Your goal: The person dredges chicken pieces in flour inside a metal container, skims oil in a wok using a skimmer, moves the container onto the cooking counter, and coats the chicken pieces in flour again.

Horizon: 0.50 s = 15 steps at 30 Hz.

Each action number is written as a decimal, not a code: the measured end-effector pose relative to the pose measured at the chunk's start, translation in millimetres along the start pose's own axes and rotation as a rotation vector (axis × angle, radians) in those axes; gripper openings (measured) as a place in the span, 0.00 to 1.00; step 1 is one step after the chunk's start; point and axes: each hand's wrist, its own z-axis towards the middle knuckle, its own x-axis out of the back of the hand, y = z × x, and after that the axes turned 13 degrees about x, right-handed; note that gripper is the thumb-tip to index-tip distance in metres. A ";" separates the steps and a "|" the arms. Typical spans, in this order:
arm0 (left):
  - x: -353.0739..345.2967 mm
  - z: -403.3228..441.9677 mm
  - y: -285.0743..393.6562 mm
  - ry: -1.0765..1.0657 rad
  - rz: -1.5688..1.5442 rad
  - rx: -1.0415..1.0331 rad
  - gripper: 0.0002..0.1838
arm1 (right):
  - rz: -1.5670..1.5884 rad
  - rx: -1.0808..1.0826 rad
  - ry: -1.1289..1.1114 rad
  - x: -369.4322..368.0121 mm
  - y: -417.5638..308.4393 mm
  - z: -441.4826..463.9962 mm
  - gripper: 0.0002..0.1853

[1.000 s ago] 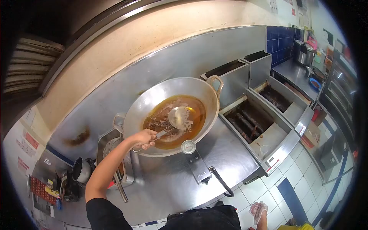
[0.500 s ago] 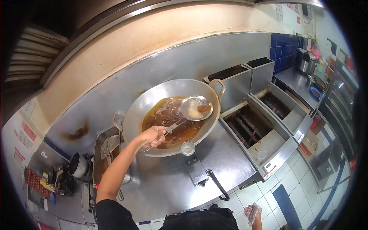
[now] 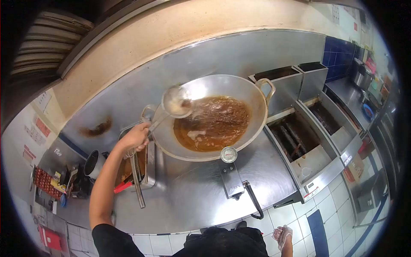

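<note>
My left hand [image 3: 136, 138] is closed around the handle of a round metal strainer [image 3: 176, 102]. Pale and brown bits lie in the strainer's bowl, which is smeared by motion. It hangs over the left rim of a large two-handled wok [image 3: 204, 156]. Dark brown oil [image 3: 214, 124] with a rippled surface fills the wok's bottom. Low at the right, away from the counter, my right hand [image 3: 283, 238] wears what looks like a clear plastic glove. Its fingers are loosely bent and nothing shows in them.
A dial thermometer [image 3: 229, 154] stands at the wok's front edge. Left of the wok, a metal tray [image 3: 150, 169] holds utensils, one with a long handle [image 3: 138, 184]. Fryer basins [image 3: 317, 169] line the right side. A dark pot [image 3: 95, 164] stands farther left.
My left hand has moved left with the strainer, from above the oil to the wok's left rim. The whole view has shifted. My right hand stays low at the right.
</note>
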 end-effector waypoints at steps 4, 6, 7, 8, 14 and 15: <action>29.8 4.8 -17.0 0.234 0.513 -0.099 0.20 | 0.031 -0.033 0.021 -6.6 -3.6 1.7 0.22; 33.9 20.7 -32.2 0.354 0.800 -0.157 0.20 | 0.052 -0.024 -0.020 -4.2 -0.2 5.6 0.22; 32.5 28.0 -39.0 0.403 0.944 -0.235 0.22 | 0.048 -0.026 -0.022 -4.4 -0.3 6.7 0.22; 32.7 33.3 -47.1 0.450 1.088 -0.313 0.24 | 0.068 -0.043 -0.032 -3.1 -0.6 7.0 0.22; -24.8 5.1 -9.5 0.035 0.862 0.000 0.34 | 0.179 -0.069 -0.055 -18.5 -15.6 -18.0 0.23; -32.9 -1.2 -3.9 -0.063 0.709 0.138 0.35 | 0.328 -0.121 -0.186 -12.9 -13.7 -16.3 0.24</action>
